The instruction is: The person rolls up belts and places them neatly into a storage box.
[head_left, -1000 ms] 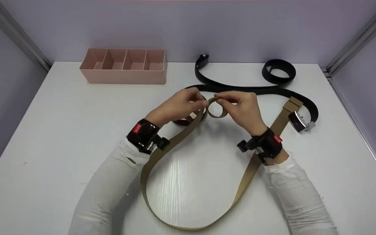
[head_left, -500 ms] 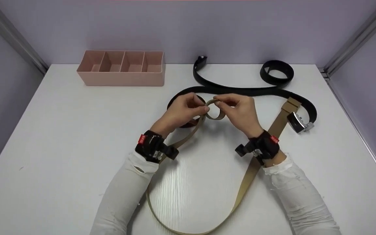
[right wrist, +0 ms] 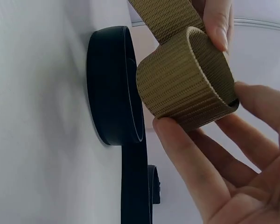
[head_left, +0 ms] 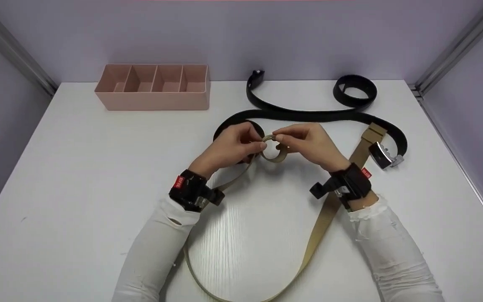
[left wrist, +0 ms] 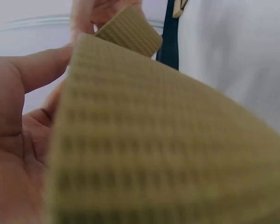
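Left hand [head_left: 235, 144]: just left of the middle of the frame; thumb and finger close together, pinching the tan woven belt [head_left: 320, 226] by the left side of its little loop.
Right hand [head_left: 308, 140]: just right of the middle; fingers bent, holding the little loop [right wrist: 172, 91] between thumb and fingers.
Tan belt: curled round at one end, between both hands; the rest in a big bend down to the bottom edge, then up under the right wrist.
Tan belt tip [head_left: 373, 133]: right side of the frame, just beside a black and silver buckle [head_left: 380, 156].
Black buckle belt [head_left: 397, 132]: stretched across from the right side; curled end partly behind the left hand.
Other black belt [head_left: 352, 102]: rolled at upper right, running left to a dark end at the top.
Pink tray [head_left: 153, 102]: upper left, four slots in a row.
White table [head_left: 78, 188]: under everything.
Arms: white sleeves [head_left: 145, 251], black straps [head_left: 189, 191] on both wrists.
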